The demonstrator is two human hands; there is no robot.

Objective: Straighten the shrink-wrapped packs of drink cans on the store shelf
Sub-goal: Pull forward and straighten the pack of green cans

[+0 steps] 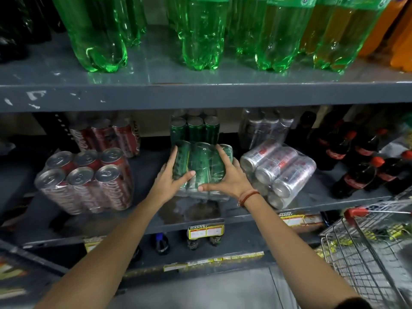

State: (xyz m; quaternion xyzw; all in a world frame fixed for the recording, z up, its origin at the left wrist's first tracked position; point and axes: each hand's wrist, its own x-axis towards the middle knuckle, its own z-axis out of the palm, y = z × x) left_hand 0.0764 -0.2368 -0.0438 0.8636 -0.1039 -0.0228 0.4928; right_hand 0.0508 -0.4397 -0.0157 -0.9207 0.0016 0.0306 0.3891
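Grey shelf (223, 216), red pack (89, 181) left, silver pack (278, 172) right, green pack (201, 168) between

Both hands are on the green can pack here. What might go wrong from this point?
1. The green pack lies on its side near the shelf edge; it may slide off if the left hand or right hand slips.
2. The silver pack lies tilted close beside the right hand; turning the green pack may knock it.
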